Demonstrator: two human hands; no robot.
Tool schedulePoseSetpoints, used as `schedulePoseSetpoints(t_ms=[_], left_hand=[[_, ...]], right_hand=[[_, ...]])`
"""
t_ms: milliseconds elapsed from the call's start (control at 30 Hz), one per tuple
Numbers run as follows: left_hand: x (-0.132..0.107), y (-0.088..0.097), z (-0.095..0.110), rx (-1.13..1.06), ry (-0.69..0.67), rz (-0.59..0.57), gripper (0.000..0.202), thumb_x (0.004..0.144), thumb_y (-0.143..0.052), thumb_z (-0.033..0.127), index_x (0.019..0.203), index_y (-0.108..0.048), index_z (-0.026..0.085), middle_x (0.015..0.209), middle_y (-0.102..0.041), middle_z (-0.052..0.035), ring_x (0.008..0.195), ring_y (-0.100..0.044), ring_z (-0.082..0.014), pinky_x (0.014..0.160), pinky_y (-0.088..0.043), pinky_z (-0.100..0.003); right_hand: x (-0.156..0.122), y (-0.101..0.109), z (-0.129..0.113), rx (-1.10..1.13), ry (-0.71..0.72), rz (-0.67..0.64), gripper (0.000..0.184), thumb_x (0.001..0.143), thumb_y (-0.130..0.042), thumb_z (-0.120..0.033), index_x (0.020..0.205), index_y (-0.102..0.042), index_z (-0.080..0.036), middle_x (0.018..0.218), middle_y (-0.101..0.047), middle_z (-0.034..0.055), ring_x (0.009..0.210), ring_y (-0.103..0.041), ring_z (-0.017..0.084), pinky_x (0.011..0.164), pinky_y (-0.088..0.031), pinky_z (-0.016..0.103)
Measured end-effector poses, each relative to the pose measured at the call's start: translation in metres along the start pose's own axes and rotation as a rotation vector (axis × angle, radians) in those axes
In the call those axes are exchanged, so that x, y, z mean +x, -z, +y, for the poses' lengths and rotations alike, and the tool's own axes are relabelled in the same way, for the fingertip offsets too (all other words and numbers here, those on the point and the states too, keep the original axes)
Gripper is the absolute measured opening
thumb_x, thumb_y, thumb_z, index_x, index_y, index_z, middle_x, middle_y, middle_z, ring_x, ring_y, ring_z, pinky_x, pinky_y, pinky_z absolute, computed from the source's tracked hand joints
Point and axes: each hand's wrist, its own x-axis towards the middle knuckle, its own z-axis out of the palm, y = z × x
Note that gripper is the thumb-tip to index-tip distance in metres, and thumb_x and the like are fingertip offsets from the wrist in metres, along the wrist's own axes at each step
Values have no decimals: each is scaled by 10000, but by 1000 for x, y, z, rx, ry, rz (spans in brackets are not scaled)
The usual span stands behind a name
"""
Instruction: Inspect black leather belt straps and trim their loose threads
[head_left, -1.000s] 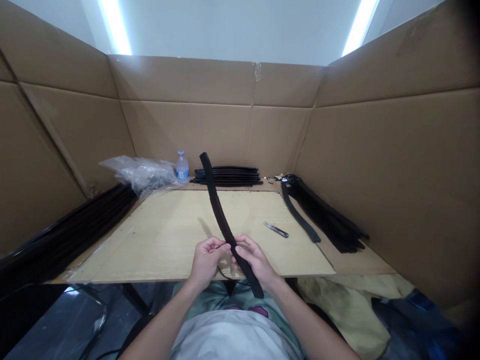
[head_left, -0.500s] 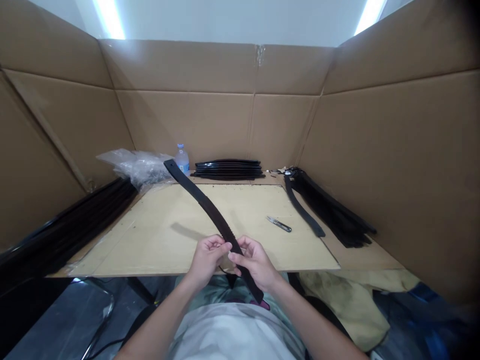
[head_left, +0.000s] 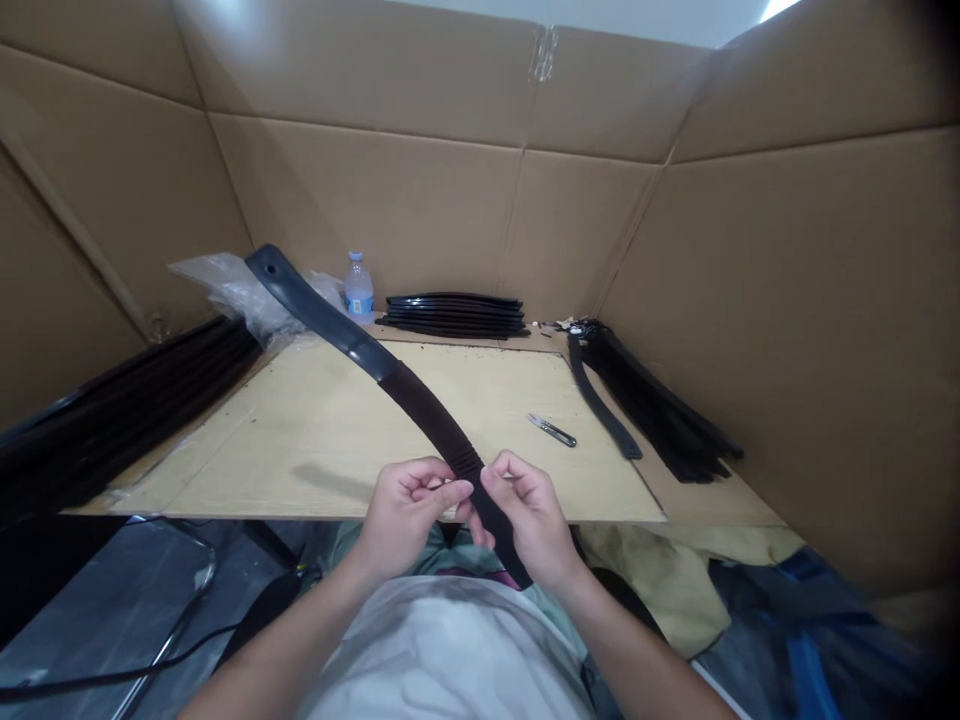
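A long, curved black strip [head_left: 330,325] slants across the front of the table, with a hole in its far, smooth end. Its nearer half is covered by a matte dark brown sleeve [head_left: 427,410], which wrinkles close to my fingers. My left hand [head_left: 409,510] is closed on the covered part from the left, thumb on top. From the right, my right hand [head_left: 534,515] pinches the sleeve's edge between thumb and fingers. The strip's near end hangs past the table edge toward my lap. Small thread snips [head_left: 552,430] lie on the table to the right.
Another curved black strip [head_left: 600,400] lies at the right, beside a dark pile of strips [head_left: 660,410]. More strips are stacked at the back [head_left: 454,315] and left [head_left: 142,400]. A water bottle [head_left: 359,292] stands near a clear plastic bag [head_left: 225,285]. Cardboard walls [head_left: 375,190] surround the table [head_left: 247,430].
The strip's far end has risen and swung left, now showing its smooth, shiny face. Both hands have shifted slightly along the sleeve, which now shows wrinkles. The camera view has tilted down.
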Motion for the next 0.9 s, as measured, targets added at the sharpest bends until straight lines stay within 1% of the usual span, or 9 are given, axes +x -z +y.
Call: schedulePoseSetpoints(t_ms=[100, 200, 300, 367, 467, 567, 633, 767, 900], left_hand=[[-5, -5, 5, 46, -33, 26, 175, 741, -643, 278, 658, -617, 126, 498, -565, -4, 366, -457, -79, 364, -326, -192], [-8, -7, 6, 70, -57, 119, 160, 718, -662, 284, 677, -630, 133, 450, -478, 34, 339, -342, -45, 337, -234, -181], [-10, -8, 6, 94, -64, 201, 160, 695, -680, 274, 642, -615, 137, 447, -401, 54, 370, -310, -38, 353, -215, -172], [-11, -8, 5, 103, -68, 200, 165, 695, -680, 269, 625, -603, 140, 452, -416, 52, 376, -325, -39, 356, -221, -170], [-11, -8, 6, 85, -74, 126, 145, 719, -663, 262, 656, -608, 144, 482, -510, 30, 379, -419, -58, 356, -267, -171], [-12, -10, 8, 33, -64, 38, 121, 759, -626, 258, 721, -609, 145, 514, -570, 13, 419, -534, -100, 385, -348, -177], [-13, -11, 10, 14, -44, 2, 120, 780, -604, 256, 745, -597, 141, 524, -586, 7, 457, -582, -125, 415, -394, -187], [-14, -12, 13, 33, -33, -2, 121, 782, -606, 240, 730, -589, 131, 559, -620, -6, 479, -587, -107, 430, -406, -171], [-17, -14, 12, 39, -50, 17, 121, 786, -605, 233, 715, -586, 136, 564, -636, -8, 476, -573, -87, 431, -400, -154]], right_hand=[[-3, -1, -3, -1, 2, 11, 275, 863, -504, -384, 696, -405, -189, 582, -636, 13, 363, -495, 84, 336, -346, 176], [-5, -3, -4, -12, -11, 40, 303, 857, -517, -373, 658, -379, -192, 526, -608, -3, 332, -466, 76, 324, -332, 173], [-6, -4, -4, -7, -40, 59, 343, 852, -520, -388, 625, -349, -196, 474, -569, -23, 302, -431, 66, 301, -301, 163], [-6, -3, -4, -14, -51, 52, 350, 852, -517, -395, 622, -342, -196, 460, -556, -29, 292, -418, 61, 293, -288, 157], [-7, -1, -7, -31, -58, 6, 322, 860, -506, -385, 646, -358, -195, 479, -568, -24, 313, -449, 70, 310, -322, 161], [-8, 1, -12, -38, -58, -23, 229, 862, -507, -372, 753, -418, -192, 541, -606, -8, 377, -522, 99, 346, -381, 179], [-9, 0, -15, -46, -52, -25, 198, 868, -500, -365, 810, -444, -184, 569, -618, 0, 403, -540, 105, 359, -387, 181], [-11, -2, -17, -71, -14, -3, 251, 880, -488, -346, 711, -434, -168, 582, -615, 13, 394, -489, 73, 367, -353, 171], [-13, -4, -17, -54, 10, 7, 267, 883, -492, -326, 686, -393, -177, 532, -579, -10, 359, -430, 54, 352, -317, 164]])
